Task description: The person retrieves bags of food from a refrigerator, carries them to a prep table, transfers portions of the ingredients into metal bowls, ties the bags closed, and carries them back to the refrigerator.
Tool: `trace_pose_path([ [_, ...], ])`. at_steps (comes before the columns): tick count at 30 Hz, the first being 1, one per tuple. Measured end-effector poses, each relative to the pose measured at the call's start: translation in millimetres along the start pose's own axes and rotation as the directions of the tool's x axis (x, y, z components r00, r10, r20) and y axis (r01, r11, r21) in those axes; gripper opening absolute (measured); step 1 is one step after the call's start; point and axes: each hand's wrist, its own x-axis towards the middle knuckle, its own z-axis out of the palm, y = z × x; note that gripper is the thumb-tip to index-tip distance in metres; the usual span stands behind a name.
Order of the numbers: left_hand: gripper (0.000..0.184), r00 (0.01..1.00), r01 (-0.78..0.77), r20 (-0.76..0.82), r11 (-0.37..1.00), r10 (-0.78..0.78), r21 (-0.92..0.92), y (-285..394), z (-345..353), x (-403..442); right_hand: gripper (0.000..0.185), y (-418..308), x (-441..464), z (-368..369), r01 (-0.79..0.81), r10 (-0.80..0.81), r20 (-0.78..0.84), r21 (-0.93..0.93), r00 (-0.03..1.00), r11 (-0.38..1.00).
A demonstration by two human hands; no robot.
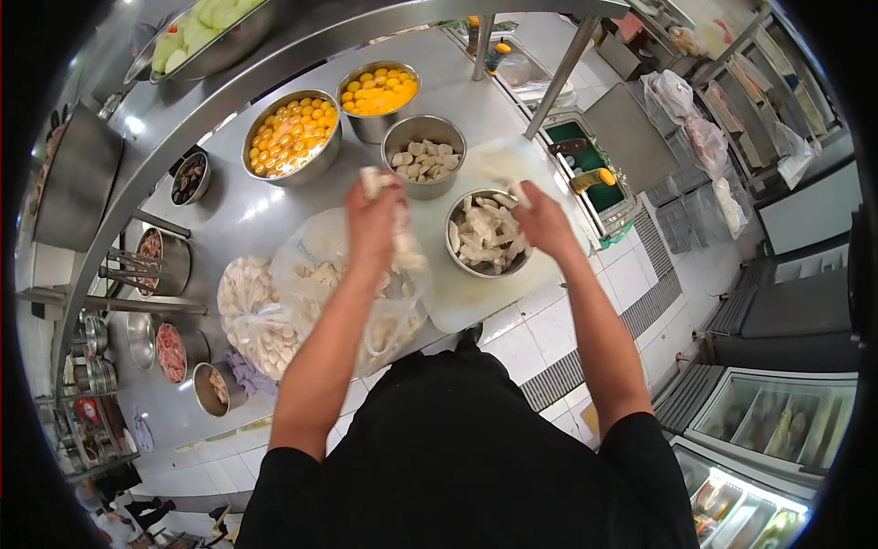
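Above an open clear plastic bag [315, 233], my left hand [370, 220] is closed around pale whitish pieces [373, 182], which stick out past its fingers. My right hand [547, 224] is at the right rim of a steel bowl [494, 272]. Its fingers are pinched, with a small pale piece at the tips, slightly blurred. Whitish strips [485, 231] fill that bowl, which stands on a white cutting board [448, 306]. Behind it, a second steel bowl [423, 189] holds round pale slices [425, 160].
Two steel pots of egg yolks [293, 137] [377, 91] stand farther back. A knotted bag of pale pieces [256, 311] lies left, near a pot of pink minced meat [171, 352]. A cleaver [567, 145] rests over a green-lined bin. A metal shelf rail [183, 128] crosses above the table.
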Motion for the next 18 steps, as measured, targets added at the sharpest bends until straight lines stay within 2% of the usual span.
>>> trace_pose_path([
  [1, 0.006, 0.995, 0.094, -0.022, 0.994, -0.095, -0.053, -11, 26, 0, 0.032, 5, 0, 12, 0.153, -0.175, -0.099, -0.193, 0.98, 0.969],
  [2, 0.004, 0.989, 0.141, -0.021, 0.981, -0.146, -0.136, -35, 42, 6, 0.034, 3, -1, 20, 0.12, -0.144, -0.087, -0.236, 0.986, 0.964],
  [4, 0.004, 0.996, 0.075, 0.05, 0.997, -0.075, 0.019, -72, 58, 13, 0.037, -4, -6, 29, 0.085, -0.112, -0.081, -0.279, 0.99, 0.957],
  [5, 0.004, 0.995, 0.074, 0.062, 0.997, -0.075, 0.018, -85, 64, 14, 0.039, -6, -10, 29, 0.085, -0.113, -0.094, -0.257, 0.989, 0.963],
  [6, 0.005, 0.981, -0.19, 0.107, 0.921, 0.163, 0.34, -94, 66, 11, 0.042, -8, -12, 29, 0.088, -0.114, -0.102, -0.233, 0.988, 0.968],
  [7, 0.007, 0.906, -0.419, 0.224, 0.681, 0.36, 0.6, -102, 66, 7, 0.042, -9, -14, 28, 0.083, -0.11, -0.105, -0.23, 0.988, 0.97],
  [8, 0.013, 0.938, -0.341, 0.262, 0.728, 0.226, 0.595, -96, 69, 2, 0.044, -10, -16, 28, 0.097, -0.118, -0.106, -0.183, 0.987, 0.978],
  [9, 0.013, 0.94, -0.337, 0.263, 0.727, 0.219, 0.599, -101, 67, 2, 0.045, -9, -19, 29, 0.111, -0.126, -0.106, -0.134, 0.986, 0.985],
  [10, 0.016, 0.9, -0.432, 0.346, 0.646, 0.264, 0.629, -106, 65, 2, 0.045, -5, -21, 30, 0.108, -0.122, -0.105, -0.129, 0.987, 0.986],
  [11, 0.02, 0.85, -0.525, 0.43, 0.556, 0.304, 0.644, -105, 66, 3, 0.047, 0, -22, 30, 0.182, -0.194, -0.126, -0.1, 0.973, 0.978],
  [12, 0.02, 0.848, -0.528, 0.432, 0.552, 0.307, 0.645, -102, 65, 2, 0.049, 4, -22, 29, 0.258, -0.266, -0.15, -0.074, 0.952, 0.963],
  [14, 0.027, 0.784, -0.617, 0.551, 0.455, 0.287, 0.642, -97, 56, -6, 0.048, 11, -26, 32, 0.299, -0.305, -0.167, -0.062, 0.938, 0.952],
  [16, 0.032, 0.77, -0.629, 0.593, 0.44, 0.237, 0.641, -93, 45, -12, 0.047, 19, -30, 34, 0.334, -0.337, -0.181, -0.045, 0.924, 0.941],
  [18, 0.037, 0.754, -0.641, 0.63, 0.424, 0.188, 0.64, -91, 39, -14, 0.044, 25, -30, 35, 0.441, -0.451, -0.171, -0.098, 0.876, 0.892],
])
